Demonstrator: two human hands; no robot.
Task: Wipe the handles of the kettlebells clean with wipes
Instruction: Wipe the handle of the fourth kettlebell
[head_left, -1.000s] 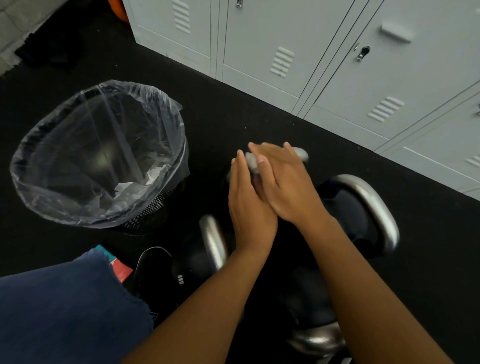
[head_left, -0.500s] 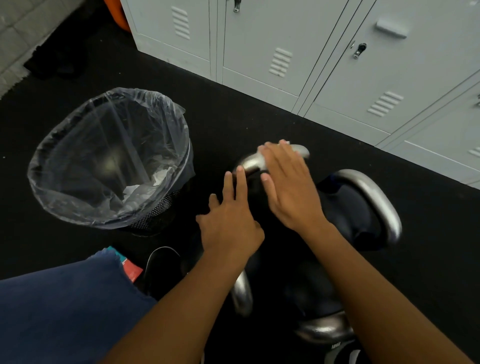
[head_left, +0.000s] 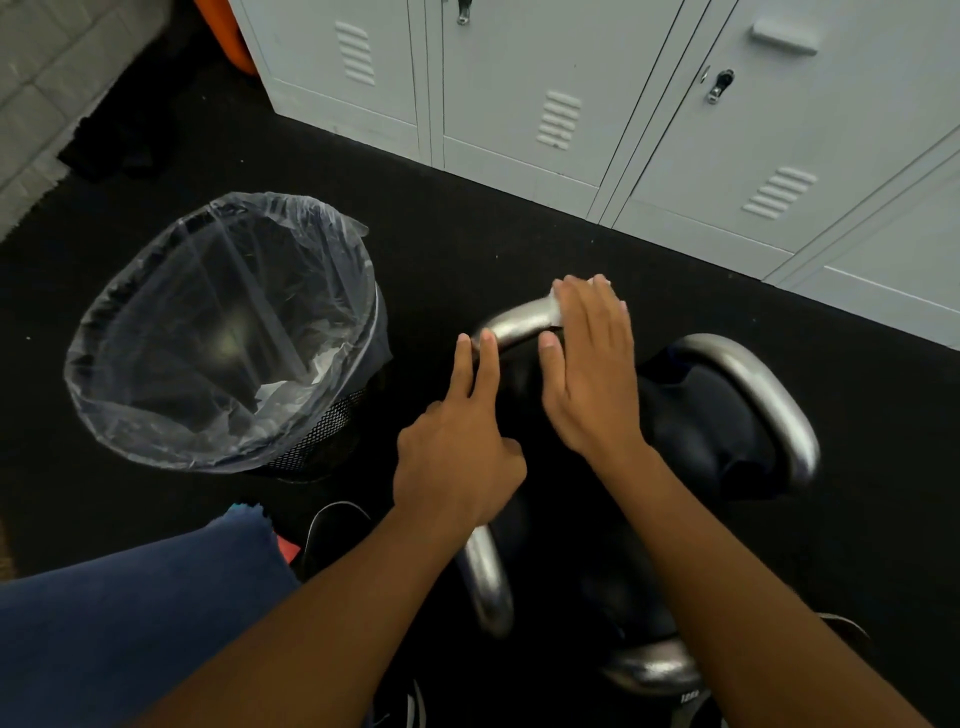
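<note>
The right hand (head_left: 592, 364) lies flat with straight fingers, pressing a white wipe (head_left: 597, 283) onto the silver kettlebell handle (head_left: 519, 322), just right of the lined bin (head_left: 223, 332). The left hand (head_left: 457, 457) touches that handle's left end with two straight fingers.

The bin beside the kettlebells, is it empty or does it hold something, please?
Not empty: the bin holds crumpled white wipes at the bottom of its clear liner.

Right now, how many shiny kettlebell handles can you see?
4. One handle under the right hand, one to the right, one below the left hand, and one near the bottom edge. The arms may hide more.
</note>
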